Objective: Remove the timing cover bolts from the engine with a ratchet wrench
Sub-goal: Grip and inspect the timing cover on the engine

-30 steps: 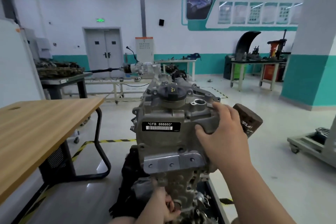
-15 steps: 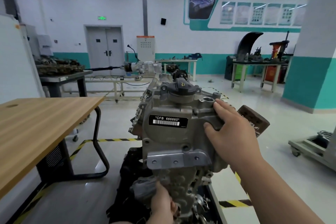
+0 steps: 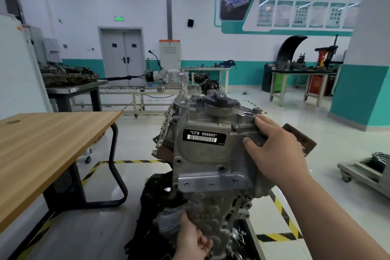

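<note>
Our R hand [image 3: 274,154] grips the cover [image 3: 200,160] corner, L hand [image 3: 191,240] low on engine [image 3: 213,213], hold unclear; if unfastened, cover may drop.

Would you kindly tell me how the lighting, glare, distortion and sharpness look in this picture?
Head view: even ceiling strip lighting, soft glare on the glossy pale floor; head view: wide-angle bending leans the teal-and-white pillar; head view: black barcode label on the grey cast-metal engine reads sharply, wall posters are blurred.
</note>
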A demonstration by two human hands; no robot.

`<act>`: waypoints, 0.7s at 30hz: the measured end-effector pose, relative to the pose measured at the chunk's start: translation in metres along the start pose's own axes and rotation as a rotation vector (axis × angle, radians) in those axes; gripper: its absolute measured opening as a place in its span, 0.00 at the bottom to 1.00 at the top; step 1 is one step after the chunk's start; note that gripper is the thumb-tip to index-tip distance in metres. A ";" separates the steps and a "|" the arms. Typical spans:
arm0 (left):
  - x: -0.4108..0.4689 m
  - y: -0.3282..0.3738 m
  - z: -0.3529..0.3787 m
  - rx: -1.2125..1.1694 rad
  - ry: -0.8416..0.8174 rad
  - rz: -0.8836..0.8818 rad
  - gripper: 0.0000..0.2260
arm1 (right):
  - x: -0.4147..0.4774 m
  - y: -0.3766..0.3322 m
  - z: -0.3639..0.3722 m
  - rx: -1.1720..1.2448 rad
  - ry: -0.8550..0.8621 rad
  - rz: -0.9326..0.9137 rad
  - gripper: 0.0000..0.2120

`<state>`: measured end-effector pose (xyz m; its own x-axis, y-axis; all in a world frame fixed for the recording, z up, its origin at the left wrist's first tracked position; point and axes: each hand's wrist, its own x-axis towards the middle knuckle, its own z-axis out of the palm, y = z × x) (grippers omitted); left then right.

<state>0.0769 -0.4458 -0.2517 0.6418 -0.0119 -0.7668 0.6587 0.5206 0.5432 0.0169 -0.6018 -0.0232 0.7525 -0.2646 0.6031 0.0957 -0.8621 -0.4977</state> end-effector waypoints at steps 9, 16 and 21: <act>0.025 0.000 -0.011 0.177 0.240 0.094 0.35 | 0.000 -0.003 -0.001 0.035 0.005 -0.007 0.27; 0.044 -0.008 -0.026 0.447 0.272 0.152 0.47 | -0.001 -0.002 -0.002 0.053 0.051 -0.025 0.26; 0.047 -0.005 -0.021 0.450 0.239 0.095 0.45 | 0.004 0.000 -0.003 0.061 0.035 -0.006 0.26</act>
<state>0.0957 -0.4308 -0.2977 0.6343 0.2402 -0.7348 0.7391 0.0903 0.6675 0.0177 -0.6045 -0.0192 0.7288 -0.2755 0.6268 0.1405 -0.8358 -0.5308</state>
